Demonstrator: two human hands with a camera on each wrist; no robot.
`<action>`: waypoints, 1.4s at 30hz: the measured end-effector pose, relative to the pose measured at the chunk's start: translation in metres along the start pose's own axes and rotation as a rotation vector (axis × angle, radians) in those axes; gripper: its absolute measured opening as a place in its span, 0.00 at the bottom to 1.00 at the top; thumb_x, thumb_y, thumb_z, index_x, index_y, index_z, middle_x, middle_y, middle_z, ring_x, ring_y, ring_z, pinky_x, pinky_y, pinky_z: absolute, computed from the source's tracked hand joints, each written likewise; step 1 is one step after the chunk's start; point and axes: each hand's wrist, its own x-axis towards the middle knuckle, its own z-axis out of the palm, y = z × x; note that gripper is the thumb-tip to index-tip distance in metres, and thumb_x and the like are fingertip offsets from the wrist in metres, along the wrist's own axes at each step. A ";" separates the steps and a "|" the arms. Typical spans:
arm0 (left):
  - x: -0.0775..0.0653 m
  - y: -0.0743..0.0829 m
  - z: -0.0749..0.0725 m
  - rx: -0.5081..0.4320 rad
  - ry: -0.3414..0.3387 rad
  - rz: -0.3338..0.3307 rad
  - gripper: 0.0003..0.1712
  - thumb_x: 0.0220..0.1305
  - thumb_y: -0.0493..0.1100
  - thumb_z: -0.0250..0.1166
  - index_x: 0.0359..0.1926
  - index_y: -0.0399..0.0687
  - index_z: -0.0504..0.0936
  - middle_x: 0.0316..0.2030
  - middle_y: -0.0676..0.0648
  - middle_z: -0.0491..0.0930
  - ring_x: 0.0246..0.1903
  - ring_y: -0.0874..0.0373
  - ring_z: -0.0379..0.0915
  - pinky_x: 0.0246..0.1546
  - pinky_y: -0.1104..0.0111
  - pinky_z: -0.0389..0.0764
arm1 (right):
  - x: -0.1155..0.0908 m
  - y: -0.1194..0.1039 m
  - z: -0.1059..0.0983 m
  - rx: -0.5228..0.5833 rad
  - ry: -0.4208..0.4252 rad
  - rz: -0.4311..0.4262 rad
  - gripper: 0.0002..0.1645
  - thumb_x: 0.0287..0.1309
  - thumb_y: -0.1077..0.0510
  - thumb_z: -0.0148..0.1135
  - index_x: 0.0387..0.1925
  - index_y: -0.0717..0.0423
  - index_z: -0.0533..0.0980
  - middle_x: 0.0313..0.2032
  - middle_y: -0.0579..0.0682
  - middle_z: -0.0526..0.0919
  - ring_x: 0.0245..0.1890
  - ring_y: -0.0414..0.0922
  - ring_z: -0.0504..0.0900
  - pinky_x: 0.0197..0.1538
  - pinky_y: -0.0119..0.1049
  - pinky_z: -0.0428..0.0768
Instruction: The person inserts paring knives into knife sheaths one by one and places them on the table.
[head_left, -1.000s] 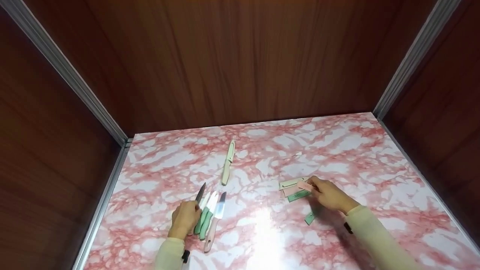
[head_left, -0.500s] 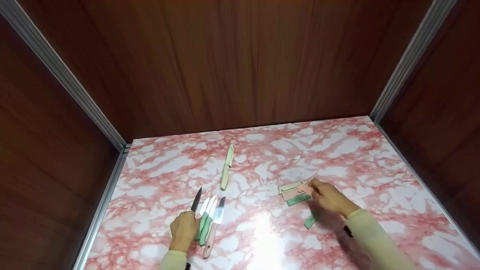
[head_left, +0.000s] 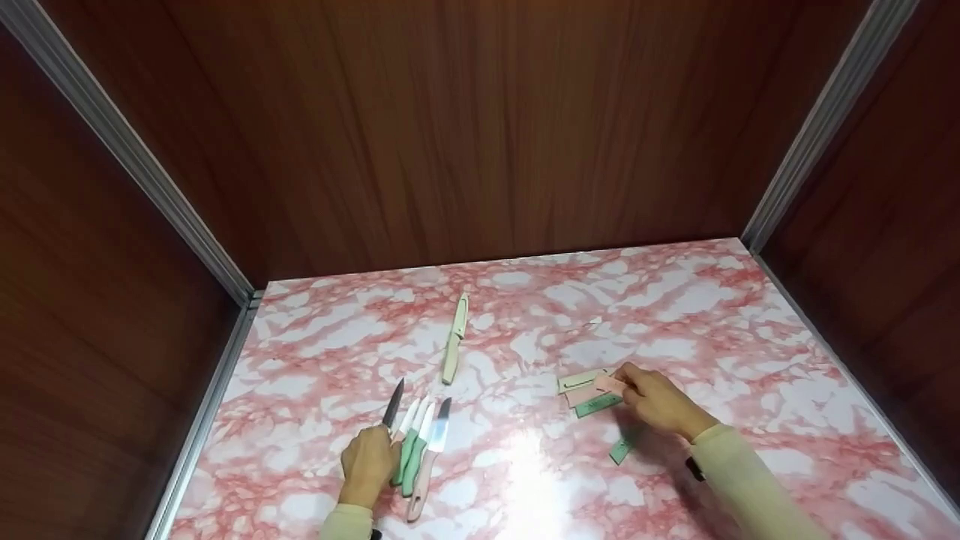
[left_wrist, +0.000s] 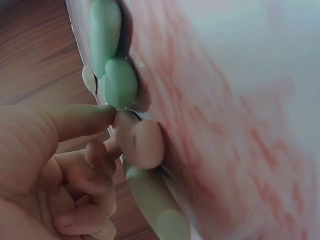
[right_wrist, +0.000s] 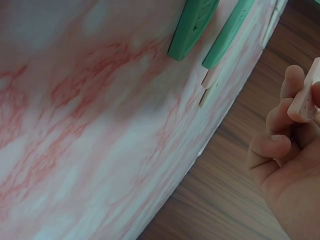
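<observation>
My left hand pinches the pink handle of a knife between thumb and fingers. Beside it lies a dark-bladed knife, its handle covered by the hand in the head view; a cream handle shows close by in the left wrist view. Two green-handled knives and another pink-handled knife lie just right of that hand. My right hand holds a small pink knife sheath, raised over a cream sheath, a pink sheath and a green sheath.
Another green sheath lies on the near side of the sheath group. A cream knife in its sheath lies farther back in the middle. The marbled red-and-white table is enclosed by dark wood panels.
My left hand has drawn slightly back toward me along the knives, uncovering more of the dark blade. The right hand keeps the pink sheath at nearly the same spot.
</observation>
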 end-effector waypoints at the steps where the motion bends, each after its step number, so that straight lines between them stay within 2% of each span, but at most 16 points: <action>1: 0.000 0.000 0.000 -0.002 0.001 0.001 0.14 0.53 0.43 0.68 0.19 0.43 0.74 0.20 0.44 0.75 0.22 0.45 0.76 0.22 0.52 0.74 | 0.000 0.000 0.000 0.003 -0.002 0.002 0.08 0.62 0.64 0.52 0.41 0.50 0.71 0.23 0.41 0.70 0.22 0.39 0.66 0.29 0.34 0.66; 11: -0.004 0.001 0.000 -0.023 0.023 -0.010 0.13 0.59 0.44 0.63 0.23 0.42 0.74 0.21 0.47 0.70 0.23 0.45 0.75 0.25 0.50 0.74 | 0.000 0.000 0.003 0.001 -0.012 -0.005 0.08 0.62 0.65 0.51 0.39 0.50 0.70 0.24 0.42 0.71 0.21 0.39 0.65 0.29 0.34 0.65; 17: -0.006 0.003 -0.006 -0.075 0.068 0.002 0.10 0.58 0.42 0.63 0.25 0.42 0.74 0.23 0.46 0.73 0.28 0.44 0.76 0.29 0.51 0.75 | -0.002 -0.003 0.002 0.007 -0.014 0.012 0.08 0.62 0.65 0.48 0.35 0.48 0.69 0.20 0.41 0.66 0.20 0.38 0.62 0.28 0.34 0.63; 23: -0.005 0.008 -0.015 -0.130 0.076 0.006 0.08 0.61 0.41 0.60 0.30 0.42 0.72 0.24 0.45 0.76 0.26 0.45 0.76 0.27 0.52 0.74 | -0.002 -0.004 0.001 0.020 -0.026 0.023 0.07 0.66 0.63 0.45 0.35 0.47 0.68 0.19 0.41 0.64 0.18 0.38 0.60 0.27 0.33 0.63; 29: -0.004 0.017 -0.011 -0.232 0.092 0.105 0.07 0.64 0.39 0.58 0.34 0.41 0.68 0.25 0.44 0.73 0.24 0.46 0.74 0.26 0.54 0.73 | 0.000 -0.006 0.000 0.061 -0.048 0.024 0.07 0.68 0.62 0.44 0.36 0.49 0.69 0.19 0.43 0.67 0.18 0.38 0.60 0.26 0.33 0.62; 36: 0.000 0.028 -0.005 -0.321 0.079 0.226 0.06 0.70 0.37 0.52 0.36 0.41 0.65 0.26 0.48 0.65 0.21 0.55 0.66 0.23 0.62 0.70 | 0.003 -0.010 -0.002 0.046 -0.051 -0.004 0.07 0.68 0.63 0.44 0.34 0.50 0.66 0.24 0.48 0.72 0.21 0.40 0.63 0.28 0.34 0.62; 42: 0.006 0.046 -0.003 -0.360 0.118 0.325 0.05 0.70 0.36 0.51 0.36 0.40 0.65 0.21 0.49 0.66 0.20 0.56 0.65 0.22 0.63 0.69 | 0.008 -0.015 -0.004 0.047 -0.031 -0.022 0.09 0.68 0.63 0.44 0.31 0.49 0.65 0.19 0.42 0.66 0.19 0.37 0.61 0.26 0.33 0.62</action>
